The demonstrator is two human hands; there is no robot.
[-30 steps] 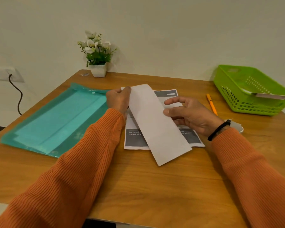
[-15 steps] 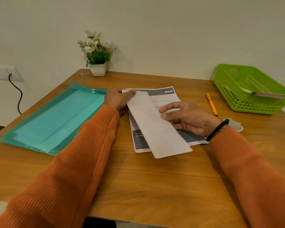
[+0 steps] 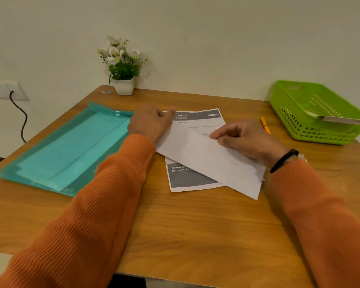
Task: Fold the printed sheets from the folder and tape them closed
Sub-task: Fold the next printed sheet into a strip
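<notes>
I see the folded sheet (image 3: 210, 161), a long white strip, lying slantwise over a printed sheet (image 3: 192, 179) near the middle of the table (image 3: 175, 225). It hides most of the print; only a dark header reading "KITCHEN" and a grey block at the near corner show, and the smaller text is too blurred for me to read. The left hand (image 3: 151, 125) rests on the strip's far end, fingers extended and lying flat, and it covers that end. The right hand (image 3: 245, 138) pinches the strip's far long edge between thumb and curled fingers. A teal folder (image 3: 67, 146) lies flat toward the left edge. An orange pen (image 3: 265, 124), partly behind the right hand, lies toward the right edge, beside a green basket (image 3: 320, 113) that the frame crops. A potted plant (image 3: 122, 67) stands at the far edge.
</notes>
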